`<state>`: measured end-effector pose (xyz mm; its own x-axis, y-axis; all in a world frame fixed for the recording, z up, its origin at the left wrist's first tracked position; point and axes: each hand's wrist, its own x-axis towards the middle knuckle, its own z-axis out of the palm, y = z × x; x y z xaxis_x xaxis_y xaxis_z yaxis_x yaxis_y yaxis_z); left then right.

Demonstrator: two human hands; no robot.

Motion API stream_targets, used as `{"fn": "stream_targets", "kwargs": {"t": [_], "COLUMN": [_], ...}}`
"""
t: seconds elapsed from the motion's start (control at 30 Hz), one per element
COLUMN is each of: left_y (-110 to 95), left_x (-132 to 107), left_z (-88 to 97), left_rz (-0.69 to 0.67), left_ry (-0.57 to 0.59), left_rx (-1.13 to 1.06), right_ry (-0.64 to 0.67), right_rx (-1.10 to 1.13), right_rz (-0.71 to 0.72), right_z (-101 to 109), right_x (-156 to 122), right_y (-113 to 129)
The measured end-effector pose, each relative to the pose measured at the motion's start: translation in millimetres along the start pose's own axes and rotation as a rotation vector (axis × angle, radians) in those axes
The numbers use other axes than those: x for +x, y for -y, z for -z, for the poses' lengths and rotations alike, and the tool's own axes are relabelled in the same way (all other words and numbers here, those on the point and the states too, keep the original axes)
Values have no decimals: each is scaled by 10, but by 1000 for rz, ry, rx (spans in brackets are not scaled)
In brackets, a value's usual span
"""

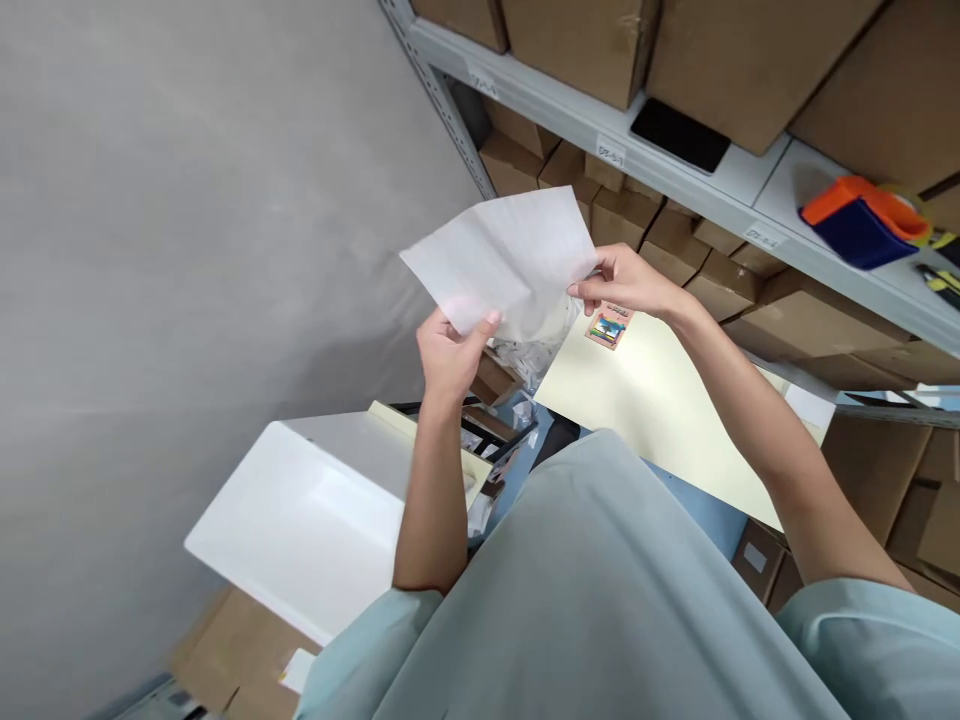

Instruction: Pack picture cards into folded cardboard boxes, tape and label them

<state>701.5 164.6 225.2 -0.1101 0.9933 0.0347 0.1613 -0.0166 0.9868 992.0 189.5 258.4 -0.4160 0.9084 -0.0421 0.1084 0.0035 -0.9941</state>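
A thin, translucent white sheet (510,250) with a fold across its middle is held up in front of me. My left hand (450,355) pinches its lower edge between thumb and fingers. At the sheet's right corner, my right hand (622,283) is closed on it in the same way. Below my right hand lies a small picture card (608,327) with a colourful print and a pinkish border. It rests on a pale yellow board (660,400). Part of a heap of clear plastic (532,360) shows behind and under the sheet.
A metal shelf (540,95) full of cardboard boxes (750,70) stands ahead and right. On it are a dark phone-like slab (680,135) and an orange and blue tape dispenser (866,222). A white bin (322,520) is at left, beside a grey wall (187,250).
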Motion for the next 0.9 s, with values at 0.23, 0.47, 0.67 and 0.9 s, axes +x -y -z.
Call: {"fn": "stream_targets", "kwargs": {"t": [0.23, 0.47, 0.67, 0.9], "left_y": [-555, -576, -256, -127], "left_x": [-539, -746, -1079, -1266], "left_z": [-390, -785, -1422, -1847], "left_rz": [-313, -499, -733, -794], "left_ry": [-40, -104, 35, 253], "left_rx": [128, 195, 277, 369], "right_ry": [-305, -474, -283, -389], "right_rx": [-128, -59, -67, -684], "right_rz": [59, 21, 30, 178], "right_z": [211, 73, -119, -104], "right_x": [-680, -997, -1334, -1180], "right_y": [-126, -12, 599, 884]}}
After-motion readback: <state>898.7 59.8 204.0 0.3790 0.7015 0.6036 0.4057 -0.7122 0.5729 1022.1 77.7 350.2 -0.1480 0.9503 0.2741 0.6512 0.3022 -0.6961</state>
